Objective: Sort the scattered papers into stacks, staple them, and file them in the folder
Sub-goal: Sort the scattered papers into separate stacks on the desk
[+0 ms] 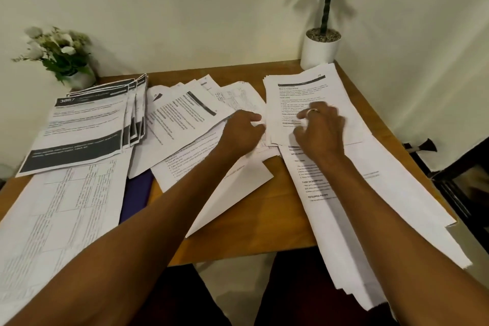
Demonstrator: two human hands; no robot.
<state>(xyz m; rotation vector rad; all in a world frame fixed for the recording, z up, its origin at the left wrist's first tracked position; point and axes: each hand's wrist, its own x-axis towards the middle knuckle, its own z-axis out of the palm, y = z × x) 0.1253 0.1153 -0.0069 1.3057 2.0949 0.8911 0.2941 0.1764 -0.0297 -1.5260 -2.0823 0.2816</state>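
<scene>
In the head view, we see our left hand [242, 131] at frame centre, its grip narrow, thumb and finger pinching the left edge of the stack of white printed sheets [299, 90] at upper right. Our right hand [321, 130] lies on that stack's top sheet, fingers bent and blurred; we cannot tell its grip. A dark blue folder [137, 193] peeks from under loose white papers [185, 119] on the brown wooden bench [291, 219], lower left of both hands.
</scene>
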